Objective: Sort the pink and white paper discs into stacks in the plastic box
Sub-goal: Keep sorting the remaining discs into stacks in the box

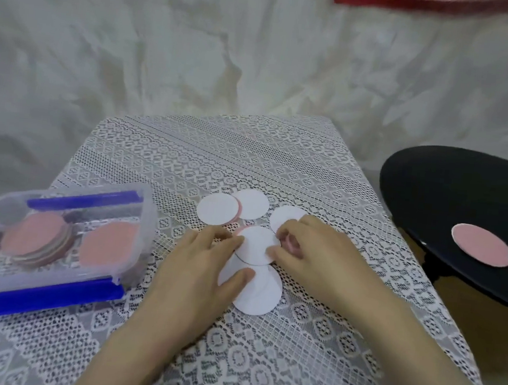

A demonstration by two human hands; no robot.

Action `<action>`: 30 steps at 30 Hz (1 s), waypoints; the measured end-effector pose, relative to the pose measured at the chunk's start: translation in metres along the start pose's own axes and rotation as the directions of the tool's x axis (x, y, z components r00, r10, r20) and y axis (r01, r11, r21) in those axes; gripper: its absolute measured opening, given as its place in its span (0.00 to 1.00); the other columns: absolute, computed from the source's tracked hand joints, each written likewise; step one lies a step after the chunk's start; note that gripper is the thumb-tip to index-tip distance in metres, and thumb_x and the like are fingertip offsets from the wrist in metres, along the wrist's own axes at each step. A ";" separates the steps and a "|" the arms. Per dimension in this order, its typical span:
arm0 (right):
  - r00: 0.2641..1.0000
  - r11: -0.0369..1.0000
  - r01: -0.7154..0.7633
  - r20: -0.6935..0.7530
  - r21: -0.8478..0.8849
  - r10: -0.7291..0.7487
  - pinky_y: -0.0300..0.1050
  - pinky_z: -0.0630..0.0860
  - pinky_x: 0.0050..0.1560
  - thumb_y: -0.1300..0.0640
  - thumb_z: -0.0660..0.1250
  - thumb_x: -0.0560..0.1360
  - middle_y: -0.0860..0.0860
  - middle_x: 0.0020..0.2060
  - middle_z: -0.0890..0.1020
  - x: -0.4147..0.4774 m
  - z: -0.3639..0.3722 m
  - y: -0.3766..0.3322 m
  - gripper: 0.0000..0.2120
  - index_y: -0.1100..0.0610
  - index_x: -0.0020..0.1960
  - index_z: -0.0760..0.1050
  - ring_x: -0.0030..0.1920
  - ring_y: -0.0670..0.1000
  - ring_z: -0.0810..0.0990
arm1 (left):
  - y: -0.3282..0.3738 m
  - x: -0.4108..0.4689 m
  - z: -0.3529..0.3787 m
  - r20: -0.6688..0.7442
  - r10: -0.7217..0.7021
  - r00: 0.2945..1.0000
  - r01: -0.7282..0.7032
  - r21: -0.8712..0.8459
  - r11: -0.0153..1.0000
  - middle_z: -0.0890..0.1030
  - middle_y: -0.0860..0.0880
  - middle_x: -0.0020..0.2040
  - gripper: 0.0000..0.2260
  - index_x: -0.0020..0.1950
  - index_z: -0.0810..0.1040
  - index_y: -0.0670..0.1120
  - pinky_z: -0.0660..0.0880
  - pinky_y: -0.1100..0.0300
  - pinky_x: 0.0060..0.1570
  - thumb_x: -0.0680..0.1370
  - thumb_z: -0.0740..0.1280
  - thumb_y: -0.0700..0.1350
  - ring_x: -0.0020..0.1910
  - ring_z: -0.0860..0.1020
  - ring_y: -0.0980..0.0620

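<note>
Lace tablecloth (279, 164); both hands' fingers (227, 240) pinch white disc (257, 243).

White discs on the bench (324, 180): five show a white face (218, 210); more may lie under them.
Pink discs among them: at least one pink edge (237, 216) shows beneath the white ones; a full count cannot be told.
Pink disc on the black stool: one (481, 249).
Black stools: one (449, 191).
Plastic boxes: one (149, 214).
Stacks in the box: two, a fanned stack (38, 239) with too many discs to count, and a second stack (109, 244) with a pink top.
Blue clips on the box: two (83, 199).
Hands: two, left (205, 275) and right (318, 253).
</note>
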State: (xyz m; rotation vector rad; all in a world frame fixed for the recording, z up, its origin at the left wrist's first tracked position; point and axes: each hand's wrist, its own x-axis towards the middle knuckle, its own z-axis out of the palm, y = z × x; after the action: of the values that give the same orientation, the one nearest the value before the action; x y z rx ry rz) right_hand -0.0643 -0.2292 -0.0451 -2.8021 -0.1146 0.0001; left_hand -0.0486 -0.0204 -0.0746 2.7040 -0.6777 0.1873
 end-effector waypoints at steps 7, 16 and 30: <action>0.997 0.995 -0.051 0.057 0.086 0.046 0.50 0.75 0.53 0.34 0.67 0.74 0.46 0.55 0.72 0.020 0.011 -0.007 0.28 0.45 0.70 0.71 0.53 0.50 0.78 | -0.002 -0.003 0.000 0.011 -0.010 1.000 0.011 -0.021 1.000 0.73 0.57 0.66 0.31 0.73 0.73 0.53 0.68 0.56 0.60 0.76 0.55 0.67 0.63 0.69 0.53; 0.970 0.913 -0.184 -0.085 0.364 0.229 0.46 0.75 0.40 0.52 0.70 0.79 0.47 0.42 0.80 0.012 0.011 -0.002 0.07 0.50 0.49 0.71 0.41 0.52 0.81 | -0.001 -0.016 -0.005 -0.034 -0.026 0.999 0.022 -0.111 0.994 0.75 0.58 0.63 0.21 0.71 0.76 0.52 0.68 0.59 0.57 0.79 0.67 0.56 0.60 0.69 0.55; 0.985 0.743 0.001 0.129 0.670 -0.118 0.31 0.70 0.27 0.58 0.68 0.81 0.43 0.30 0.81 -0.016 0.012 -0.032 0.07 0.49 0.45 0.80 0.27 0.39 0.76 | 0.000 -0.041 -0.021 -0.077 -0.108 0.991 0.075 -0.348 0.935 0.81 0.62 0.43 0.11 0.59 0.78 0.60 0.74 0.62 0.39 0.78 0.66 0.59 0.42 0.77 0.62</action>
State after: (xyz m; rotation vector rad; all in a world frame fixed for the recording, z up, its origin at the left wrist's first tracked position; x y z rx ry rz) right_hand -0.0825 -0.1963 -0.0456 -2.0629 -0.1996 0.2164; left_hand -0.0855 0.0045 -0.0633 2.3672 -0.5010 0.1564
